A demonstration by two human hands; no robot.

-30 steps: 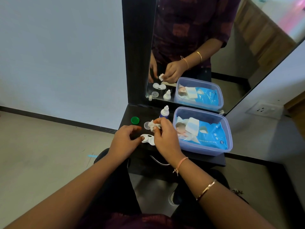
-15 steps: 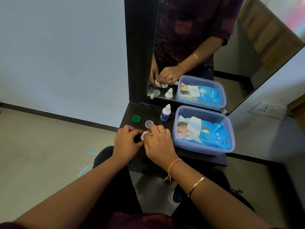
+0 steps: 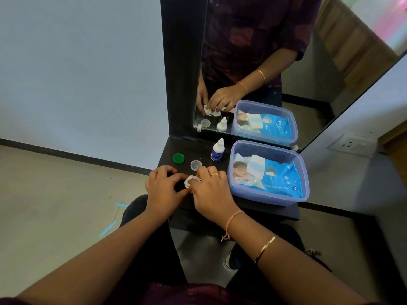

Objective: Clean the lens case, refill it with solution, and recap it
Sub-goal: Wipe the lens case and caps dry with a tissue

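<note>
Both caps, green cap (image 3: pixel 178 158) and clear cap (image 3: pixel 195 165), lie off; right hand (image 3: pixel 212 190) presses a wipe (image 3: pixel 191 180) into the case, left hand (image 3: pixel 161 188) steadies it. Refilling from the solution bottle (image 3: pixel 217 150) and recapping remain.

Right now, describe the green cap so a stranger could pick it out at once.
Find the black shelf below the mirror. Near its back left corner, left of the clear cap and the white solution bottle, lies the green cap. It is the only green, opaque round piece there.
</note>
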